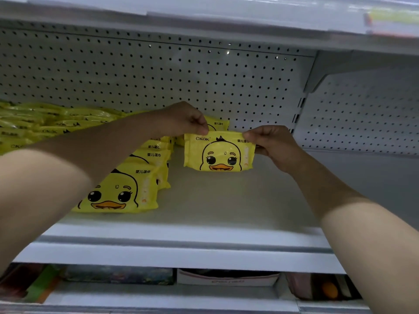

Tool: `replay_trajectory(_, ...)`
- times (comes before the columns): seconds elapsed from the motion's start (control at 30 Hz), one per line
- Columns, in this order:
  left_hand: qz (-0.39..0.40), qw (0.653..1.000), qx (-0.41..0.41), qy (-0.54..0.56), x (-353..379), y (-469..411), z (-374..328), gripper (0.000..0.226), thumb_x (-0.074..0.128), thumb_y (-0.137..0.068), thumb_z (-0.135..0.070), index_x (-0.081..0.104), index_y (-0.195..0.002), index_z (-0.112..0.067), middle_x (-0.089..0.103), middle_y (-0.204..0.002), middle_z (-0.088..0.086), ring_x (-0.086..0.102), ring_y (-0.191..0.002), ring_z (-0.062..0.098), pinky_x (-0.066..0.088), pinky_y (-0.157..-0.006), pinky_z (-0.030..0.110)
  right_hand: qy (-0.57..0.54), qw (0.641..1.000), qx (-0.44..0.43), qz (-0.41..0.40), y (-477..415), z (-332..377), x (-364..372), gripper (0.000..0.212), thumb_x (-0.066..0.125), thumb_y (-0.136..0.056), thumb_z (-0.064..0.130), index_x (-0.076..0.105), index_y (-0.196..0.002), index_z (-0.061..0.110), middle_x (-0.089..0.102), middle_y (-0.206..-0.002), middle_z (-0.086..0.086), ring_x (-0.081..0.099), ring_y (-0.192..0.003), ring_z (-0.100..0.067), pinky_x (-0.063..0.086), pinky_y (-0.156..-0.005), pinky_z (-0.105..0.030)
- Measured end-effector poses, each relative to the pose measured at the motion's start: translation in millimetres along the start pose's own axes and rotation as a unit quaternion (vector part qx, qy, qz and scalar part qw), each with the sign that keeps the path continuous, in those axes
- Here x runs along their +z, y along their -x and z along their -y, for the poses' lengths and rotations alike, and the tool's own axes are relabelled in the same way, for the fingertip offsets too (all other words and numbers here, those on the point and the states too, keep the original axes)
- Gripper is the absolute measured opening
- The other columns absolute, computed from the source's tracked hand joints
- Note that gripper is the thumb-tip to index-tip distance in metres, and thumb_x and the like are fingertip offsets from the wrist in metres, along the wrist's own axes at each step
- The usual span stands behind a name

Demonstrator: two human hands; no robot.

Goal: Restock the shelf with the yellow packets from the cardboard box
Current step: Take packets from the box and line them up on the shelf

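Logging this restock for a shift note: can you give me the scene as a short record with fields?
Held item: yellow packet, upright, duck face toward camera
Left hand: pinches its top left corner
Right hand: pinches its top right corner
Left of it: row of packets, standing
Far left: pile of packets, lying flat
Shelf: white, perforated back panel
Cardboard box: not in view

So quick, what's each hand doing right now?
Left hand: pinches the top left corner of the yellow packet.
Right hand: pinches the packet's top right corner.
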State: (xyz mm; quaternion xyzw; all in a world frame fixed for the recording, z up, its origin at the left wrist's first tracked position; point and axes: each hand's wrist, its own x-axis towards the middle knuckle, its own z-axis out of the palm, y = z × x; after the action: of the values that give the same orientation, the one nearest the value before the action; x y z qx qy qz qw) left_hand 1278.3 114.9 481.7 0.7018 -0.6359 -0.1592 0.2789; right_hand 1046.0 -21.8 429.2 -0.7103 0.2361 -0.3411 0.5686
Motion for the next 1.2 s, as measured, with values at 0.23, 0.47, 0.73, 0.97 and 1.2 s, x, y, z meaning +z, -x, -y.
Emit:
replay_trajectory(0.23,0.000,1.000,-0.019,-0.020,-15,-15,11,0.013,0.071,-0.087,-0.029,0.073,-0.095,-0.019,0.069,-0.089,-0.005,0.061,-0.081,0.006,0.048,-0.068,0.021,-0.020,0.999,0.005,-0.035,-14,2,16,0.002,0.075,-0.084,0.005,0.073,-0.084,0.006,0.076,-0.083,-0.006,0.073,-0.076,-0.016,0.061,-0.072,-0.030)
replay_trajectory(0.47,-0.051,0.995,-0.005,-0.084,-24,-33,30,0.014,0.073,-0.086,-0.025,0.072,-0.095,-0.015,0.060,-0.080,-0.020,0.053,-0.071,-0.008,0.035,-0.058,0.014,0.035,0.996,-0.003,-0.079,-44,-4,38,0.006,0.078,-0.082,0.008,0.074,-0.082,0.011,0.074,-0.075,0.004,0.067,-0.072,-0.007,0.056,-0.073,-0.023)
replay_trajectory(0.73,-0.073,0.991,0.027,-0.108,-25,-50,53,0.008,0.073,-0.086,-0.023,0.068,-0.091,-0.020,0.061,-0.084,-0.013,0.051,-0.072,-0.008,0.033,-0.059,0.010,0.046,0.991,0.003,-0.123,-71,-11,53,0.007,0.079,-0.081,0.007,0.073,-0.086,0.005,0.072,-0.083,-0.005,0.065,-0.063,0.001,0.049,-0.059,-0.014)
replay_trajectory(0.97,-0.021,0.993,0.038,-0.105,-14,-59,65,0.029,0.078,-0.081,-0.028,0.062,-0.103,-0.019,0.062,-0.093,-0.006,0.057,-0.087,0.009,0.041,-0.066,0.019,0.054,0.987,0.031,-0.146,-76,-26,59,0.006,0.079,-0.082,0.010,0.074,-0.082,0.014,0.075,-0.091,-0.010,0.071,-0.084,-0.021,0.061,-0.078,-0.038)
replay_trajectory(1.2,0.008,0.993,0.083,-0.079,-9,-64,66,0.033,0.078,-0.081,-0.027,0.060,-0.107,-0.032,0.067,-0.105,-0.004,0.061,-0.096,0.011,0.040,-0.073,0.022,0.063,0.994,-0.002,-0.084,-67,-21,60,0.025,0.077,-0.083,0.005,0.072,-0.107,0.001,0.072,-0.104,-0.017,0.069,-0.087,-0.019,0.060,-0.075,-0.033)
